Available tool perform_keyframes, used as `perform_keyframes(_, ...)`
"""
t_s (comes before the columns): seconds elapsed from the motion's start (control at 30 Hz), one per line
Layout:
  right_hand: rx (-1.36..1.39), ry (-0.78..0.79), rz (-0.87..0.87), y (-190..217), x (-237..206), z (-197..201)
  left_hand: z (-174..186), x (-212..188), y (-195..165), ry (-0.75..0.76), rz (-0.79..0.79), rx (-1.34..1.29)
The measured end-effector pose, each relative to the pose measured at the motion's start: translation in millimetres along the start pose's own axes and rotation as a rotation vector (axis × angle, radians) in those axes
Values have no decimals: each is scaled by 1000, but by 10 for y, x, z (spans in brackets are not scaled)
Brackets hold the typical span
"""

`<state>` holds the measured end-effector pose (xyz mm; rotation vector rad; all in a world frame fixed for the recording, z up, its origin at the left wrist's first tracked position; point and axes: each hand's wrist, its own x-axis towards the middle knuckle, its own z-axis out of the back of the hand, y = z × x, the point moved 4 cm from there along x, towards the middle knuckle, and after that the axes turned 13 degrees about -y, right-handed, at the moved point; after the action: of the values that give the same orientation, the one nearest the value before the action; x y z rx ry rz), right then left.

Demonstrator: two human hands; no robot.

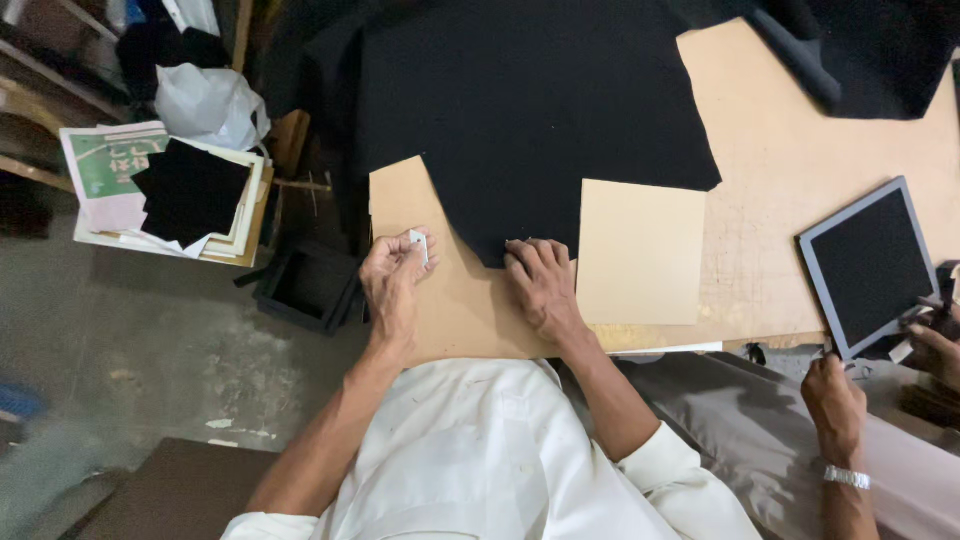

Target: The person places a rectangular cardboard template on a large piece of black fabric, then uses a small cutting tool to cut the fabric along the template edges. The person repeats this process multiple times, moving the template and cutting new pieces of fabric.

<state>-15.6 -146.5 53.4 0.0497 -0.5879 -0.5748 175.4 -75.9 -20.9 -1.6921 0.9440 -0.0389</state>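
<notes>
- A small white chalk piece (419, 246), flat and roughly rectangular, was pinched between the thumb and fingertips of the left hand (392, 280), just above the knuckles.
- The right hand (541, 285) was laid flat and released, palm down, with its fingers spread; nothing was grasped by it.
- The lower edge of a large black fabric sheet (530, 110) was pressed by the right hand's fingertips; the cloth was matte, dark and unevenly cut, with a stepped outline, and was spread away from both hands.
- A tan cardboard panel (455, 300) was seen beneath both hands, on the brown surface (800, 150).
- A paler cream card (640, 250) was lying just to the right of the right hand, overlapping the fabric's edge.
- Farther right, a grey-framed black board (868, 265) was held by another person's hands (835, 400).
</notes>
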Motion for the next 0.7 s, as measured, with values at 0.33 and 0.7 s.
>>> perform_keyframes(0.33, 156, -4, 193, 494, 4, 320, 299, -56, -273, -103, -84, -87)
perform_keyframes(0.7, 458, -153, -356, 151, -89, 910, 294, -172, -780, -119, -367, -190)
